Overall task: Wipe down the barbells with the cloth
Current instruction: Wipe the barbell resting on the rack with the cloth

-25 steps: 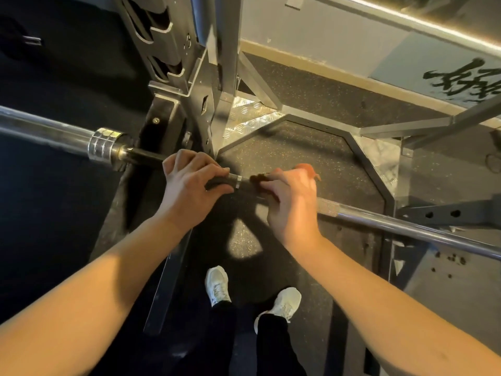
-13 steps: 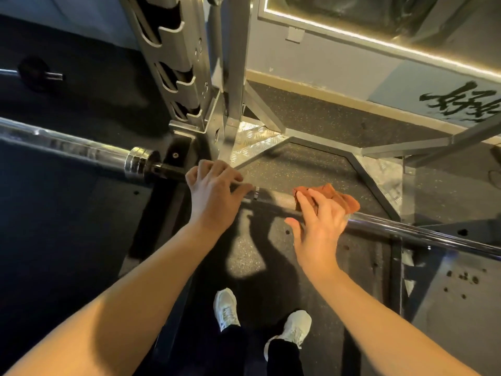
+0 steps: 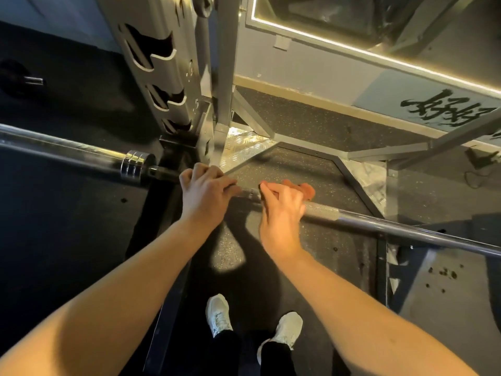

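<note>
two hands: both on the barbell [image 3: 379, 226], close together.
left hand [image 3: 206, 191]: fingers curled round the bar by the collar [image 3: 135, 166].
right hand [image 3: 282, 204]: spread flat half a second ago, now clenched round the cloth [image 3: 307, 189] on the bar, drawn back leftward.
task: wiping stroke under way; the length to the right likely remains.

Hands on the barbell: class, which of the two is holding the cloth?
The right hand, curled over the barbell with the orange cloth showing beyond its fingers. The left hand grips bare bar nearer the chrome collar.

Speckled rubber floor [image 3: 311, 126] under grey steel rack [image 3: 225, 77] bearing barbell [image 3: 379, 226]
</note>
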{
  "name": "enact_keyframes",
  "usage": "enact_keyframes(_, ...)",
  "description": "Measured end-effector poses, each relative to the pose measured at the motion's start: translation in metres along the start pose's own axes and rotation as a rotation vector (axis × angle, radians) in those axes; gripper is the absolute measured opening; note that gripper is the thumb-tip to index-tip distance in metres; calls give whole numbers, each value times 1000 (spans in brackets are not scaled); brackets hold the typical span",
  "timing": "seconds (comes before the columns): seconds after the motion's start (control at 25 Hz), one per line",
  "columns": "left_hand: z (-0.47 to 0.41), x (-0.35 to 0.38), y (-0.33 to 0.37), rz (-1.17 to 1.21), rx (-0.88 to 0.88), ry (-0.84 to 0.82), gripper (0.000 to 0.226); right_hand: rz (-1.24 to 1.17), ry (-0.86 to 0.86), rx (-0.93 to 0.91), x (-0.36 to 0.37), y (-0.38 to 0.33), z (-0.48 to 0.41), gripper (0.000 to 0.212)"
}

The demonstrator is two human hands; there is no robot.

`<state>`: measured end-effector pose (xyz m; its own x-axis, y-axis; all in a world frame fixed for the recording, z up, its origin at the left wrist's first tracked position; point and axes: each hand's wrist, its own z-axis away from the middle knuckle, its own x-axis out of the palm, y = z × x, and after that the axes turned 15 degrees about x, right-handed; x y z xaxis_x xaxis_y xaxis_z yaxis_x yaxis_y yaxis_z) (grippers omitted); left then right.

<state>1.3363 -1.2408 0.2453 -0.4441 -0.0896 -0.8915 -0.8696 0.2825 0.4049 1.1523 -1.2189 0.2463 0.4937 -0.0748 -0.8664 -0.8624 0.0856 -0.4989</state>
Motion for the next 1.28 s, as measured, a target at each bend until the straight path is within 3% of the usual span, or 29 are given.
enact_keyframes(0.08, -12, 2, -1, 65, -29, 13, 25, 3, 9, -49, -21, 34, -17, 51)
enact_keyframes(0.2, -23, 6, -2, 179, -87, 33, 19, 38, 154, 125, -49, 82, -22, 47)
enact_keyframes(0.32, -34, 7, -2, 226, -117, -7, 20, -46, 207, 251, -15, 34, -20, 36)
enact_keyframes(0.4, -40, 5, -1, 219, -137, -25, 21, -199, 128, 220, 7, -15, -23, 28)
enact_keyframes(0.48, -42, 4, -1, 197, -161, -41, 23, -207, 40, 133, 7, -36, -26, 25)
enact_keyframes(0.56, -45, 2, 0, 206, -178, -56, 24, -229, -34, 109, -14, -33, -27, 20)
enact_keyframes(0.64, -47, -1, 1, 248, -188, -61, 24, -282, -2, 124, -43, -18, -25, 22)
enact_keyframes(0.76, -42, -7, 3, 279, -153, -58, 27, -77, 63, 246, -62, 17, -31, 23)
enact_keyframes(0.84, -27, -11, 10, 165, -113, -21, 25, 98, -27, 315, -56, 34, -29, 30)
enact_keyframes(0.92, -9, -12, 28, 94, -131, -7, 29, 78, -116, 305, -52, 39, -24, 32)
enact_keyframes(1.0, 6, -11, 59, 223, -210, -34, 30, -58, -154, 258, -57, 32, -23, 28)
enact_keyframes(1.16, 7, -3, 113, 753, -572, -79, 39, -329, -332, 229, -79, 17, -16, 40)
enact_keyframes(1.28, 3, 4, 132, 1041, -802, -2, 65, -348, -415, 47, -96, 27, -11, 50)
